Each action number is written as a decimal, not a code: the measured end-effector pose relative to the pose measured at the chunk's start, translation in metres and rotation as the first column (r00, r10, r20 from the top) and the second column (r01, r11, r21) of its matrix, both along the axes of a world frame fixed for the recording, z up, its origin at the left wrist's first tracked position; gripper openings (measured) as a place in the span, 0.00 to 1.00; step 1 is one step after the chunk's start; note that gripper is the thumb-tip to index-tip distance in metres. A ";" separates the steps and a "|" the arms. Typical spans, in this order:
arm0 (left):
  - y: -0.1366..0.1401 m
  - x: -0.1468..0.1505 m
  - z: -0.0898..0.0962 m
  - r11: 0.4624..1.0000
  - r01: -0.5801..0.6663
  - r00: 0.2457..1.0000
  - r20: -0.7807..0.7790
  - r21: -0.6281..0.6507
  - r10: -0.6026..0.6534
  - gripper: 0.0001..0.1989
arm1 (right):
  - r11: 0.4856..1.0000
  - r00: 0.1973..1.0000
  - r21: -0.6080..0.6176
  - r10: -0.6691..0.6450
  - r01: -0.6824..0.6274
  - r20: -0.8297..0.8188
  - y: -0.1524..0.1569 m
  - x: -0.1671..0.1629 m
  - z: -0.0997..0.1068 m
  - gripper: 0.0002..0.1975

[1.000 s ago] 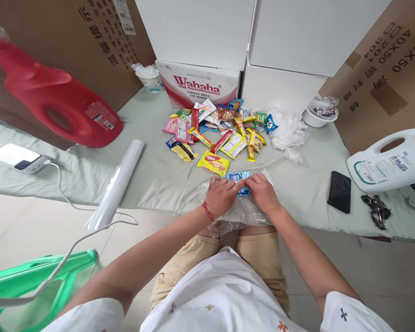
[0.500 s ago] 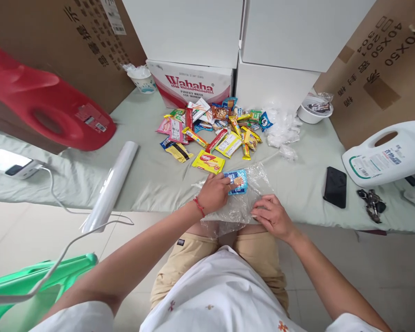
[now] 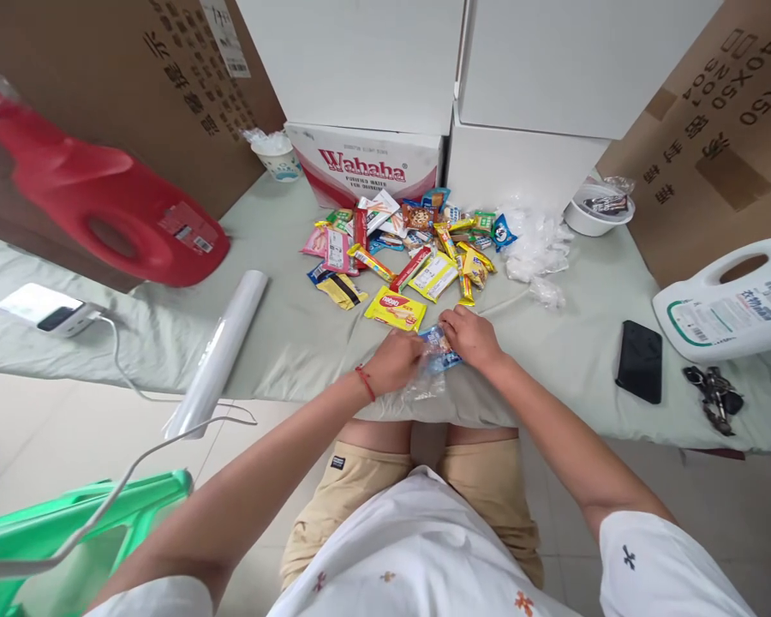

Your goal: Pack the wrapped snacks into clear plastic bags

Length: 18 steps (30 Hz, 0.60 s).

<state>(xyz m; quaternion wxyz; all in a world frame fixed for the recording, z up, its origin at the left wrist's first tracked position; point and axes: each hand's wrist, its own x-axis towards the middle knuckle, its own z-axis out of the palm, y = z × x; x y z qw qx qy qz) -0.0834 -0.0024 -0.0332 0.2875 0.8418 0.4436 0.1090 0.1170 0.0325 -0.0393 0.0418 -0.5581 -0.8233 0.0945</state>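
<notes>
1. A person sits at a cloth-covered table, both bare hands together near its front edge.
2. Between them lies a small blue packet, with see-through film bunched around its left and lower sides.
3. The left hand is nearly closed, fingers curled on the film at the packet's left.
4. The right hand is partly closed, bent fingers touching the packet's upper right; whether it grips or only presses, I cannot tell.
5. The folding of film around this packet looks partly done: film is gathered, but loose ends spread below.
6. Just beyond lies a yellow packet, then a heap of snack packets (bright, jumbled wrappers), none visibly in added film.
7. To the heap's right sits a pile of crumpled see-through plastic; its contents, if any, cannot be made out.
</notes>
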 end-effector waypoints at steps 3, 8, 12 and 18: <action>-0.005 -0.034 -0.006 0.947 -0.163 0.938 0.253 -0.279 0.236 0.18 | 1.000 0.999 -0.022 -0.003 0.004 0.037 0.000 -0.001 -0.010 0.17; -0.057 -0.046 -0.006 0.812 -0.584 0.714 0.470 -0.008 0.519 0.29 | 1.000 0.996 -0.007 0.005 -0.004 0.087 -0.004 -0.002 -0.012 0.18; -0.076 -0.005 -0.012 0.723 -0.584 0.811 0.244 0.369 0.531 0.42 | 0.999 0.993 -0.016 0.052 -0.050 0.110 -0.008 -0.005 -0.007 0.15; -0.044 0.001 -0.040 0.623 -0.686 0.668 -0.012 0.376 0.744 0.14 | 0.998 0.967 0.001 0.064 -0.066 -0.248 0.007 0.018 -0.018 0.15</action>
